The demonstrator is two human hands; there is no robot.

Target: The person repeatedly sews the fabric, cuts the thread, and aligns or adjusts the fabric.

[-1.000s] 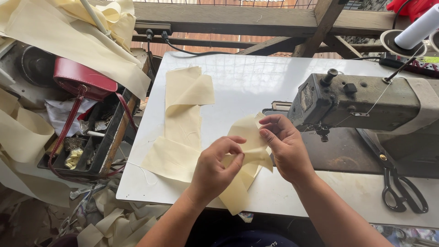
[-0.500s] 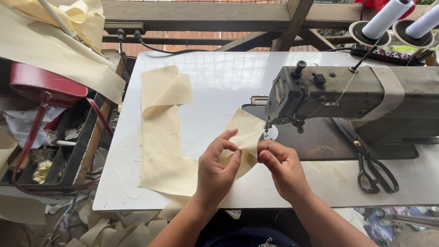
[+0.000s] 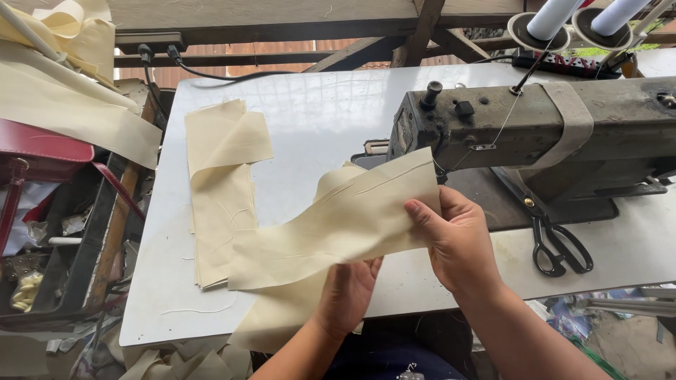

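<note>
Step in hand: aligning cloth strip (image 3: 331,225), held just in front of sewing machine (image 3: 521,134).
R hand (image 3: 461,243) pinches strip's edge nr machine head.
L hand (image 3: 348,288) under strip, fingers hidden, grip can't tell.
Cloth stack (image 3: 222,190) lies left of machine; scissors (image 3: 556,246) by its base.
Next move prob. needs edge squared to needle.

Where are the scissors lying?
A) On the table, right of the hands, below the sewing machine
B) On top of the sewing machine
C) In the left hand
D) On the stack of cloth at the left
A: the scissors lie flat on the table in front of the sewing machine, to the right of the right hand; no hand touches them.
</note>
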